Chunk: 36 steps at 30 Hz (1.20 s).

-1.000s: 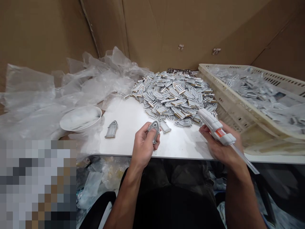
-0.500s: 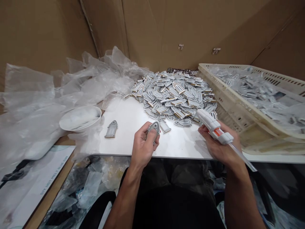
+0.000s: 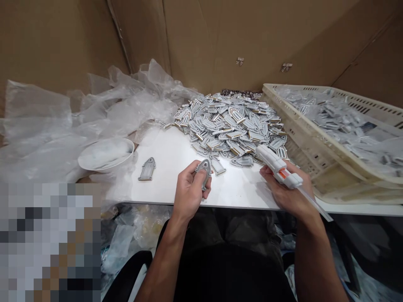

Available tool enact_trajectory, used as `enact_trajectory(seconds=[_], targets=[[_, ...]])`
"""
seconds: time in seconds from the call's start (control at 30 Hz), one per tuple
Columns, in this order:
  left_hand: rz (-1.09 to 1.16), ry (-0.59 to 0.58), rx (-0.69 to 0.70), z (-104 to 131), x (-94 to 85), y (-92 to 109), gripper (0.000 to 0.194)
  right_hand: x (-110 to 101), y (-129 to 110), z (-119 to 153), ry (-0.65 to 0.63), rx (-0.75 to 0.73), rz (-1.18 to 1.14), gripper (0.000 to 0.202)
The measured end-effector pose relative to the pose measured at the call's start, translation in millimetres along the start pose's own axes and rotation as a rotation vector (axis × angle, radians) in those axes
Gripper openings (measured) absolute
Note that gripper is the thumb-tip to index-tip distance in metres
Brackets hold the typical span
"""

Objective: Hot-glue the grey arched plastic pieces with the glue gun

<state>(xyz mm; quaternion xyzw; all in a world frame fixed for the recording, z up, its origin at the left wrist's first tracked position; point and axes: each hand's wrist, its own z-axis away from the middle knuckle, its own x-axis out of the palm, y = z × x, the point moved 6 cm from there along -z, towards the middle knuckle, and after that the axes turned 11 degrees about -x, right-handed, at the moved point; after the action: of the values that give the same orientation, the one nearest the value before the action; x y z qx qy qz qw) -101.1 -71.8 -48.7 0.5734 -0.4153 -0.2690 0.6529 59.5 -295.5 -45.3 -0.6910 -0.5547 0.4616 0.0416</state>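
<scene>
Between thumb and fingers, my left hand (image 3: 190, 184) grips a small grey arched window-shaped piece (image 3: 205, 167) above the table's front edge. My right hand (image 3: 289, 193) is wrapped round a white hot glue gun (image 3: 275, 163) with an orange part. A clear glue stick (image 3: 316, 205) sticks out of its back end. The gun's nozzle points up and left toward a large pile of similar arched pieces (image 3: 233, 126). One loose arched piece (image 3: 147, 169) lies alone on the white table (image 3: 166, 184), left of my left hand. Another piece (image 3: 218, 165) lies just behind the held one.
A cream plastic crate (image 3: 302, 142) with bagged pieces stands on the right. Crumpled clear plastic bags (image 3: 126, 100) heap up at the left, around a white bowl (image 3: 107, 167). Brown cardboard (image 3: 201, 42) walls the back. The lower left corner is blurred out.
My right hand has shifted slightly left with the glue gun. My left hand keeps its grip on the arched piece, almost unmoved.
</scene>
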Motion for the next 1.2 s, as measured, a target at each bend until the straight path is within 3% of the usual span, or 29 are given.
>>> enact_trajectory(seconds=[0.17, 0.33, 0.5, 0.6, 0.7, 0.8, 1.0, 1.2], targets=[[0.001, -0.016, 0.045, 0, -1.1, -2, 0.027, 4, -2, -3, 0.012, 0.025, -0.079, 0.031], [0.000, 0.003, 0.029, -1, -1.5, -1, 0.031, 6, -9, -17, 0.077, 0.067, -0.420, 0.035], [-0.081, -0.044, -0.005, 1, -0.8, -1, 0.030, -2, -23, -24, 0.117, 0.205, -0.855, 0.035], [-0.137, -0.064, 0.017, 3, -0.6, 2, 0.027, -6, -34, -24, 0.084, 0.213, -1.000, 0.033], [-0.175, -0.022, 0.027, 4, 1.6, 6, 0.037, -9, -46, -22, 0.055, 0.202, -1.078, 0.029], [-0.177, 0.026, 0.036, 8, 11.2, 17, 0.045, -9, -58, -18, 0.009, 0.187, -1.101, 0.027], [-0.120, -0.001, 0.009, 14, 44.2, 39, 0.058, -2, -81, -9, -0.159, 0.096, -1.142, 0.019], [-0.169, 0.028, 0.048, 19, 53.5, 37, 0.041, 3, -88, -5, -0.227, 0.033, -1.234, 0.010]])
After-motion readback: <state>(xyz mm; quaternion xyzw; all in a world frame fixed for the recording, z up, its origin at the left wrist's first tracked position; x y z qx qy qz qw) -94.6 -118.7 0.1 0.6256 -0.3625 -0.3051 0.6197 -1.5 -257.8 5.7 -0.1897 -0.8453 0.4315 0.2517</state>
